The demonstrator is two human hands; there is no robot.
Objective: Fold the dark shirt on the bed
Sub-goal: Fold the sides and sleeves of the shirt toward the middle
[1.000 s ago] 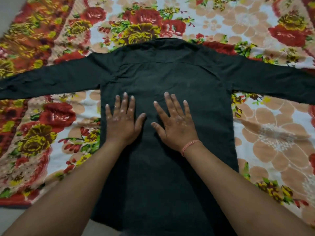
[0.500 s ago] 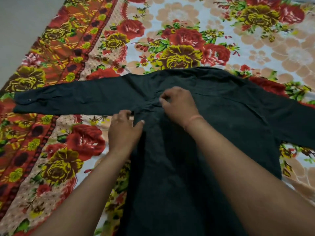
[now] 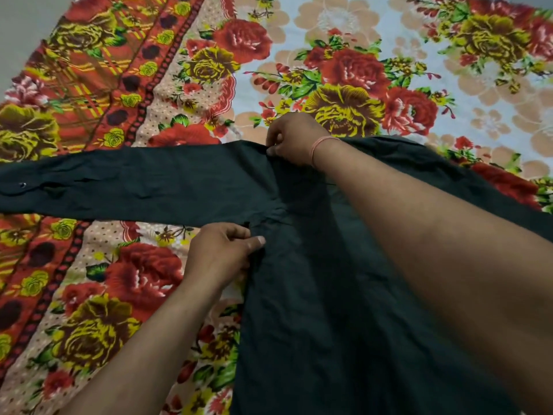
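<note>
The dark shirt (image 3: 314,295) lies back-up on the bed, its left sleeve (image 3: 134,184) stretched flat out to the left with a cuff button near the frame's edge. My right hand (image 3: 294,139) pinches the cloth at the top of the left shoulder, next to the collar. My left hand (image 3: 221,250) pinches the shirt's side edge just under the armpit of that sleeve. The right sleeve runs off behind my right forearm and is mostly hidden.
A floral bedsheet (image 3: 344,79) in red, yellow and white covers the bed under the shirt. Its orange patterned border (image 3: 98,70) runs along the left. Bare grey floor (image 3: 18,31) shows at the top left corner.
Both hands left the flat middle of the shirt's back and moved to its left side. The right hand went up to the shoulder, the left to the armpit edge, both now pinching cloth.
</note>
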